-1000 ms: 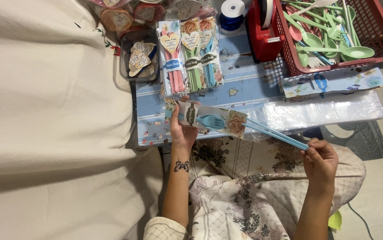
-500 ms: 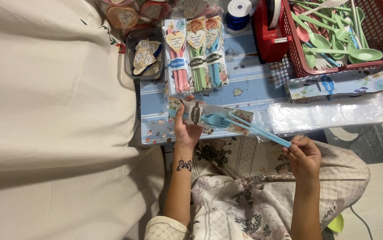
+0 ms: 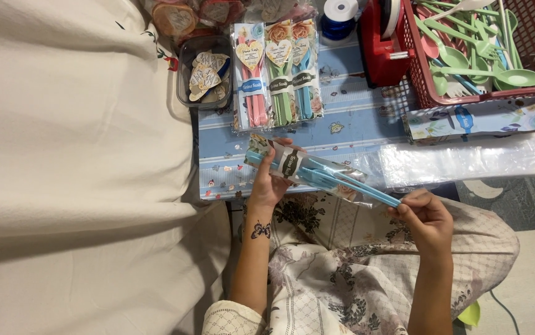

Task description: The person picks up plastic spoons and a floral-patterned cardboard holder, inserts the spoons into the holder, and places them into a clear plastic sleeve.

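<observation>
Head view: left hand (image 3: 271,180) grips the top end of a clear sleeve (image 3: 307,174) holding blue cutlery (image 3: 342,183); right hand (image 3: 427,218) pinches the handle ends sticking out; sleeve sits tilted just above the low table's (image 3: 348,118) near edge, over the lap; three finished packs (image 3: 278,74) lie further up the table; red basket (image 3: 531,37) of loose spoons at the far right.

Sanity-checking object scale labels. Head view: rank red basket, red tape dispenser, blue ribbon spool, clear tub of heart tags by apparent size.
1. red basket, cropped by the frame
2. red tape dispenser
3. clear tub of heart tags, close to the dispenser, unsure
4. blue ribbon spool
</observation>
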